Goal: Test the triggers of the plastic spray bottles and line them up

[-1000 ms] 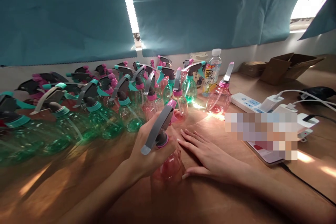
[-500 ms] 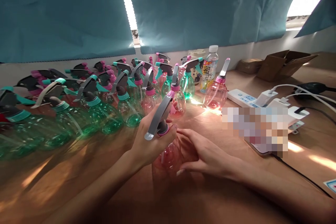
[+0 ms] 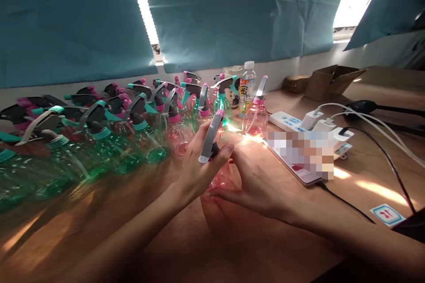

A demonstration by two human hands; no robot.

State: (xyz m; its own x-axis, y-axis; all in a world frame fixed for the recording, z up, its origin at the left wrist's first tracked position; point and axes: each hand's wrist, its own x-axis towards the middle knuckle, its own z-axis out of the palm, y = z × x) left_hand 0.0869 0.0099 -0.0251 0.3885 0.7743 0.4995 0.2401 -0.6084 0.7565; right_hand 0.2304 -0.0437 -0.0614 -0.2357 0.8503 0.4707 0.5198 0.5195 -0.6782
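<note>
A pink spray bottle (image 3: 224, 181) with a grey spray head stands upright on the brown table between my hands. My left hand (image 3: 199, 159) is wrapped round the neck, just under the spray head, its thumb on the near side. My right hand (image 3: 257, 183) holds the clear pink body from the right, with the thumb low across the front. Several green spray bottles (image 3: 116, 152) stand in rows to the left, with pink ones among them. Another pink spray bottle (image 3: 255, 117) stands apart, beyond my right hand.
Behind the bottles are a drink bottle (image 3: 248, 84) and a light-coloured cup. To the right lie a phone (image 3: 295, 163), a white power strip (image 3: 285, 120) with chargers and cables, and a card (image 3: 388, 215). An open cardboard box (image 3: 327, 84) sits farther back.
The view has turned to the right. My right hand has closed in on the pink bottle's body, its thumb now against the front. My left hand stays round the neck.
</note>
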